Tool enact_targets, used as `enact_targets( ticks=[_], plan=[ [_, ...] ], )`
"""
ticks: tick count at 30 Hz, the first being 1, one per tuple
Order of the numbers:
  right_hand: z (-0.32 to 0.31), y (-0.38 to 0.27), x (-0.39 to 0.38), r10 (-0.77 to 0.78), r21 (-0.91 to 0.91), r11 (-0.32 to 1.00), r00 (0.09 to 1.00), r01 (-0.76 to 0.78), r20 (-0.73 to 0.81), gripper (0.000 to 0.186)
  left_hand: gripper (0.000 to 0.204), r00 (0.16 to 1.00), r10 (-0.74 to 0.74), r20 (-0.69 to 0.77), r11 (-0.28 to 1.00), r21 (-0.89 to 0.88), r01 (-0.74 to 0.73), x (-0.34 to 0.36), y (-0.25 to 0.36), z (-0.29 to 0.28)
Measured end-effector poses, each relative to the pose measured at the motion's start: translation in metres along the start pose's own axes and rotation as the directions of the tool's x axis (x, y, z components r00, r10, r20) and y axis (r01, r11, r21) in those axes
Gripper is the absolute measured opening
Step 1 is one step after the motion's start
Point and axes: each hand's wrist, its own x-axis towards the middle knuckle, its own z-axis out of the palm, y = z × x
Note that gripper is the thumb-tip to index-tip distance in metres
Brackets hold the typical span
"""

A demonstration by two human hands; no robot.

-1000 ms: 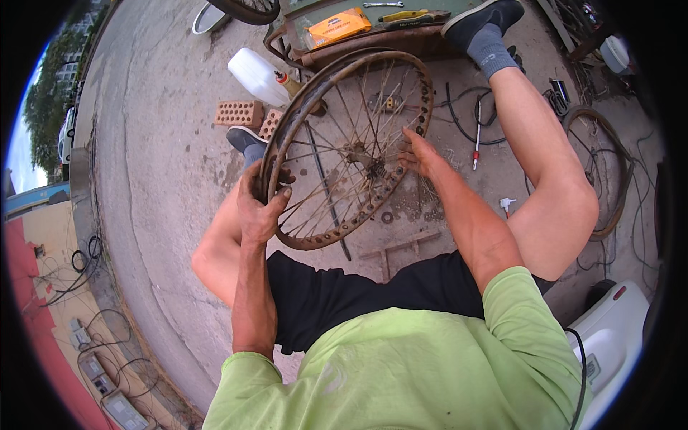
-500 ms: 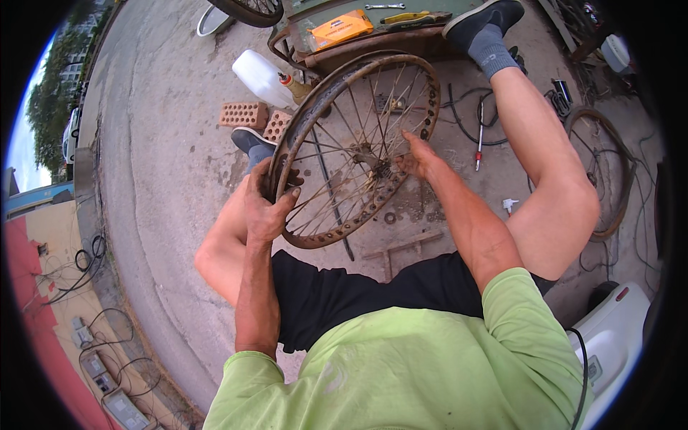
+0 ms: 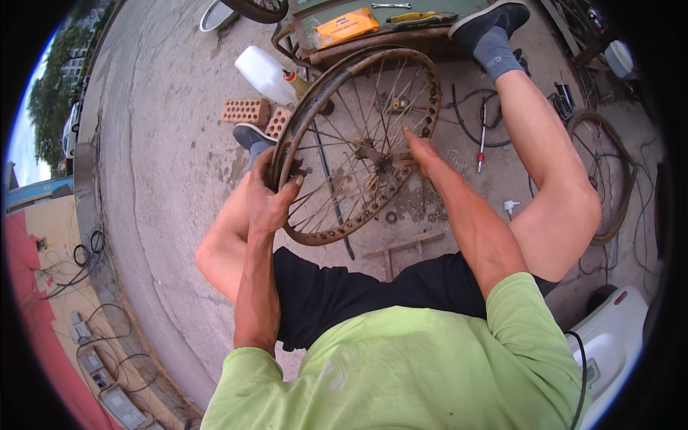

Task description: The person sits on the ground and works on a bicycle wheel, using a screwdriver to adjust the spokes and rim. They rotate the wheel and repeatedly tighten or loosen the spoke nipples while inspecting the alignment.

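Note:
A rusty spoked bicycle wheel [image 3: 368, 153] is held up at a slant between my bare legs. My left hand [image 3: 268, 203] grips its left side, thumb on the front of the rim and fingers round the back, partly hidden. At the right side of the rim is my right hand [image 3: 423, 155], closed on the wheel with the thumb side up and the other fingers mostly out of sight. Rust and dirt coat the rim, spokes and hub. A dark tyre [image 3: 330, 84] shows along the wheel's upper left edge.
Beyond the wheel, a green metal surface [image 3: 315, 16] carries an orange box [image 3: 347, 27], a wrench [image 3: 391, 6] and yellow-handled pliers [image 3: 411, 16]. Bricks [image 3: 244, 110] and a white plastic jug [image 3: 262, 74] stand left. A pump hose [image 3: 460, 118] and another tyre [image 3: 622, 188] lie right.
The fingers of my right hand have tucked in at the rim, so fewer of them show. The wheel has barely shifted, and my left hand keeps its hold.

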Motion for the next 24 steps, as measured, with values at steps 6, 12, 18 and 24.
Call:
enact_targets(
  ticks=[6,12,18,24],
  plan=[
    [0.000,-0.051,-0.077,-0.572,-0.296,0.817,0.755,0.494,-0.320,0.049,0.064,0.996,0.080,-0.036,0.981,0.178,-0.073,0.010,0.008,0.004],
    [0.021,-0.079,-0.141,-0.830,-0.203,0.555,0.551,0.806,-0.082,0.045,0.062,0.984,0.170,-0.046,0.948,0.280,-0.150,0.012,0.017,0.023],
    [0.031,-0.057,-0.154,-0.875,-0.353,0.427,0.479,0.833,0.072,0.048,0.063,0.989,0.145,-0.021,0.936,0.328,-0.131,0.000,0.036,0.032],
    [0.025,-0.057,-0.163,-0.864,-0.419,0.406,0.491,0.812,0.114,0.043,0.062,0.988,0.147,-0.038,0.923,0.366,-0.123,-0.004,0.038,0.038]
  ],
)
